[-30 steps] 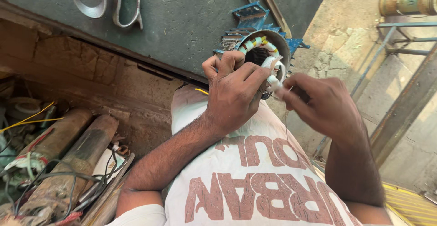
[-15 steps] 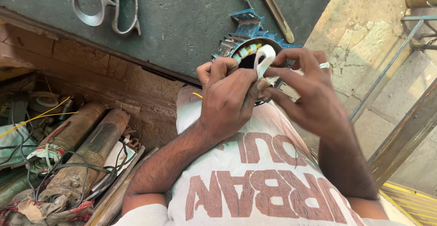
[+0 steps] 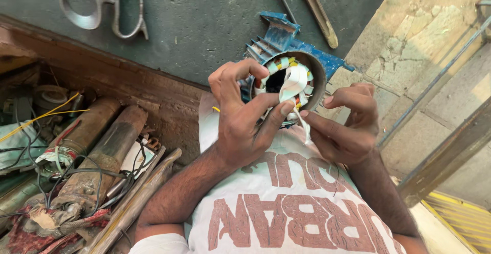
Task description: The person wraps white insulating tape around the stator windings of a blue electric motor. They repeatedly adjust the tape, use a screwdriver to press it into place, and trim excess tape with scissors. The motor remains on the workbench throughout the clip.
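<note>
Both hands sit lower than 0.5 s ago, uncovering more of the stator's bore. Rusty cylinders (image 3: 97, 157) lie far left, scissors (image 3: 102, 6) on the dark surface (image 3: 204, 18). Left hand (image 3: 245, 126) fingers clamped on the blue motor stator (image 3: 291, 64) at the surface edge; coloured windings, white tape strip (image 3: 294, 82). Right hand (image 3: 342, 131) fingers pinch the tape's tail.

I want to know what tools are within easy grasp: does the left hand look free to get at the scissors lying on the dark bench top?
Probably not as things stand. The left hand is pinching the white tape at the blue motor housing, so it is occupied. The scissors lie apart, up-left on the bench top, with nothing between.
</note>
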